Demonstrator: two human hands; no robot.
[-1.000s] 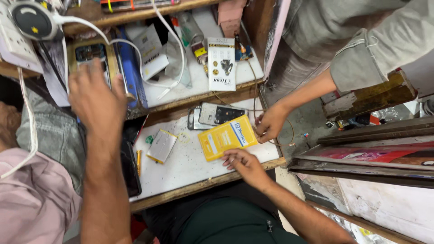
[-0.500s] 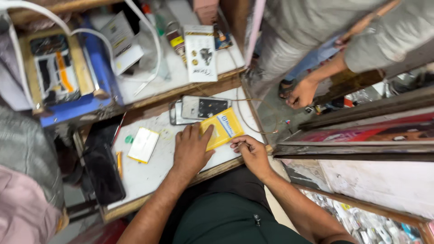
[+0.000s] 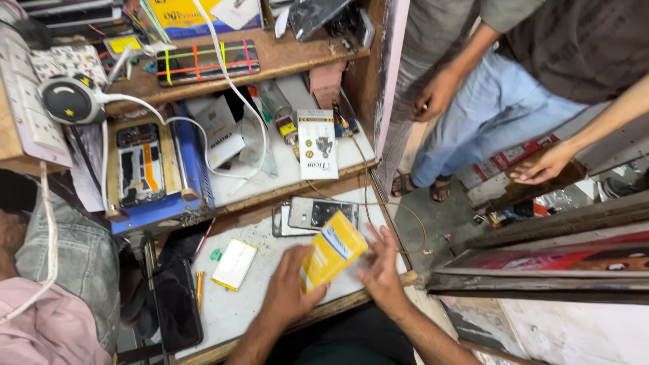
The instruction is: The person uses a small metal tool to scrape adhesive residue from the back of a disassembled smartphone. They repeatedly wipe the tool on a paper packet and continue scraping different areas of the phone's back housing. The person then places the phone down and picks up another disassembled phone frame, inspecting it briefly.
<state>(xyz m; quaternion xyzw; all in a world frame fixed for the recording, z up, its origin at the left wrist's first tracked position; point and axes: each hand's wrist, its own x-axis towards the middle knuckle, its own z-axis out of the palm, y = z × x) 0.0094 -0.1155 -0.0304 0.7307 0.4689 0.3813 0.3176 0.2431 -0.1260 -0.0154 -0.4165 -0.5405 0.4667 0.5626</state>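
cluttered white worktop, yellow packet held above.

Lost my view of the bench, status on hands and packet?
Left hand grips yellow packet, lifted off white worktop. Right hand open beside it. Opened phone just behind; flat battery left.

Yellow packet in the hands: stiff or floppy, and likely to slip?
The yellow packet looks flat and thin, so probably light and slightly bendy. The left hand holds its lower edge while the right hand steadies it; its glossy face may be slippery.
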